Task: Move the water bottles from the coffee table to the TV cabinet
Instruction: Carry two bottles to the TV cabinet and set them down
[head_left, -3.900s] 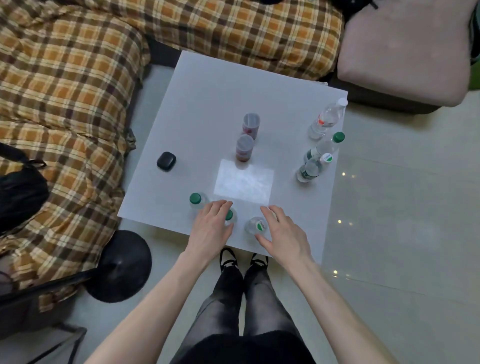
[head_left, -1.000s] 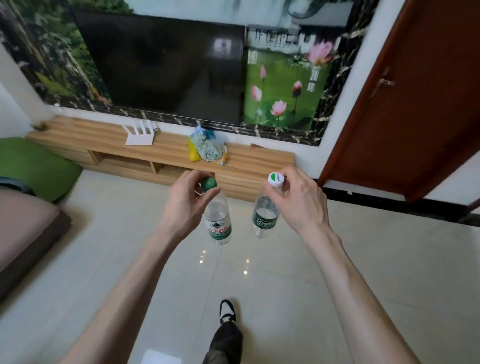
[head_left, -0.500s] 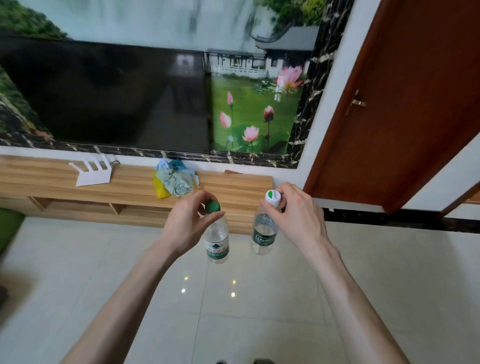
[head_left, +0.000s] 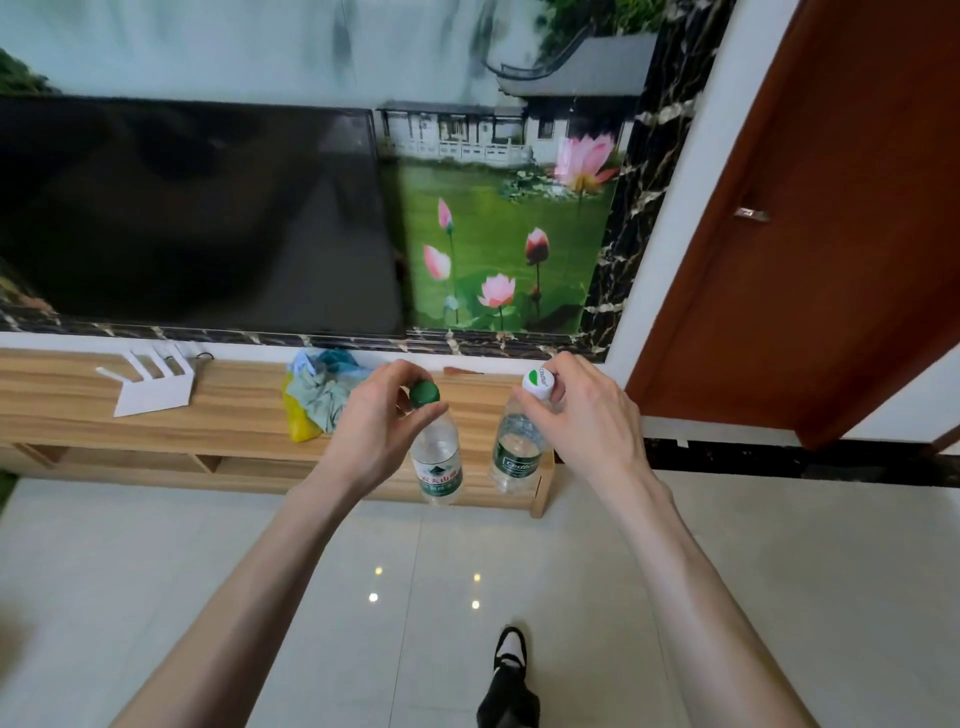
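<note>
Both bare forearms extend forward, converging slightly. The left hand (head_left: 374, 426) pinches the neck of a green-capped bottle (head_left: 436, 457) between thumb and fingers. The right hand (head_left: 587, 415) pinches a white-capped bottle (head_left: 519, 452) likewise (both bottles hang upright, side by side, apart).

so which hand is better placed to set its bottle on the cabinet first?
Probably right. The right hand holds its white-capped bottle before bare cabinet top; the left hand and green-capped bottle sit beside the cloth bundle.
</note>
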